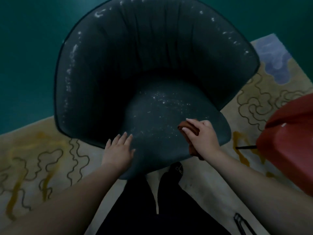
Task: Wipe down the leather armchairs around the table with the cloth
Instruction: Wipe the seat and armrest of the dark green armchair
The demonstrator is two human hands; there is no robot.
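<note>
A dark teal leather armchair [135, 56] with a curved, worn back fills the middle of the view. Its round seat cushion [157, 116] is speckled with pale flecks. My right hand [201, 138] grips a folded brown-red cloth [189, 128] on the right front part of the seat; part of the cloth is hidden under the hand. My left hand [118, 150] lies flat with straight fingers on the left front edge of the seat.
The chair stands on a beige rug [33, 158] with dark squiggles and yellow marks, over a teal floor [25, 65]. A red armchair [291, 141] juts in at the right edge. My dark-clothed legs [152, 209] stand just before the seat.
</note>
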